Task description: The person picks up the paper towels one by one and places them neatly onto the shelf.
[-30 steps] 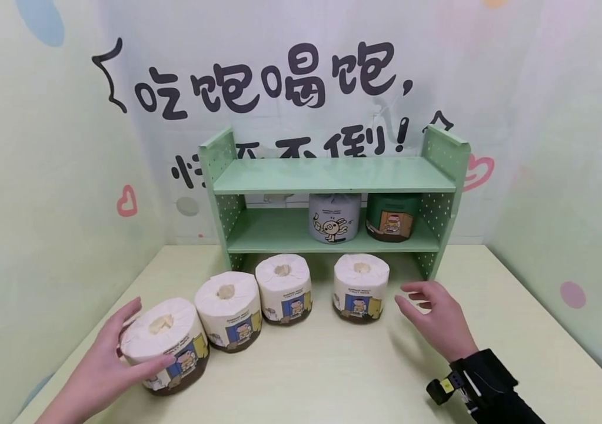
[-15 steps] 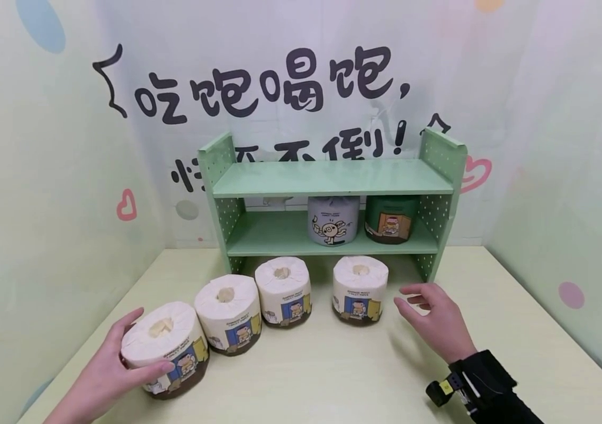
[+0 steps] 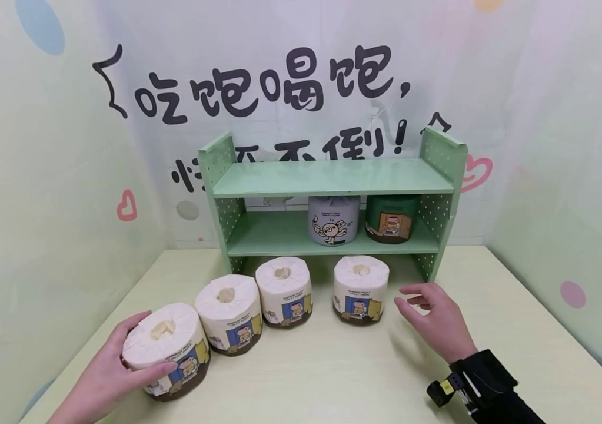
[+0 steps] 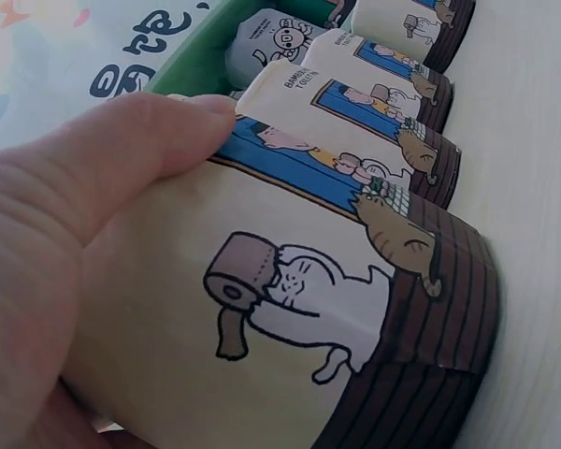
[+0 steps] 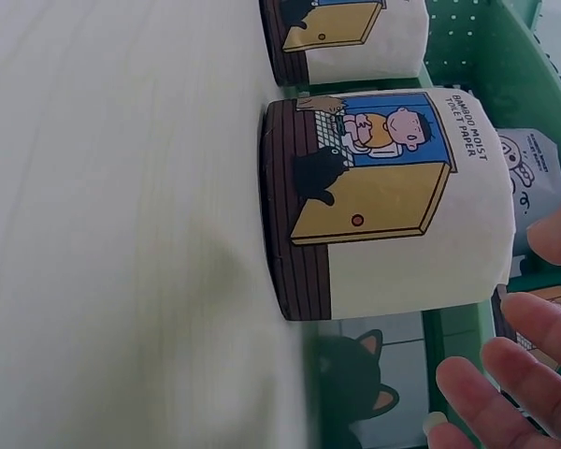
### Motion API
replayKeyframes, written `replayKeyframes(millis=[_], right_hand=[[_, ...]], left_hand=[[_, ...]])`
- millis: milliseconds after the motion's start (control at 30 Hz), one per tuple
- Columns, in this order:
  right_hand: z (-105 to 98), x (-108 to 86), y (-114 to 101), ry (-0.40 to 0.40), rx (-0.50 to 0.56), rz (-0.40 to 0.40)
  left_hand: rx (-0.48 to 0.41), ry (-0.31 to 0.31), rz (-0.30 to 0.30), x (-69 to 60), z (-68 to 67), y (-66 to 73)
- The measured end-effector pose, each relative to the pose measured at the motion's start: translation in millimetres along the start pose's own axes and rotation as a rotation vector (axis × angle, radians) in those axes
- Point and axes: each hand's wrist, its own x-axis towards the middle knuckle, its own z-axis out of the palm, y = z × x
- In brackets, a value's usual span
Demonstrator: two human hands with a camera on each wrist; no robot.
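My left hand (image 3: 107, 371) grips the leftmost white paper roll (image 3: 165, 347), thumb on its printed front and fingers round its far left side. That roll stands beside a second white roll (image 3: 229, 315), and a third (image 3: 283, 291) adjoins the second. Apart from these, a fourth white roll (image 3: 361, 288) stands in front of the shelf. Just right of it, my right hand (image 3: 435, 321) hovers with loosely bent fingers, holding nothing. In the left wrist view the thumb lies across the wrapper of the gripped roll (image 4: 290, 299). The right wrist view shows fingers beside the fourth roll (image 5: 393, 206).
A green two-tier shelf (image 3: 332, 176) stands at the back of the pale table (image 3: 301, 377). On its lower board are a lilac roll (image 3: 333, 221) and, to its right, a dark green roll (image 3: 391, 219). Printed cloth walls (image 3: 555, 176) surround the table.
The left hand and its roll have shifted very slightly right in the head view. The right hand is nearly unmoved, and the camera view has tilted a little.
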Motion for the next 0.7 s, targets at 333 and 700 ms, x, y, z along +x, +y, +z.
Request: replayKeyframes(millis=[333,700], right_hand=[[2,1.8,2,-0.001,0.000,0.003],[1,1.5,1,-0.016,0.002,0.009]], left_hand=[[-0.001,-0.014,0.027,-6.2,-5.1,2.9],[-0.125,0.066,0.200,-17.1,-16.2,-6.2]])
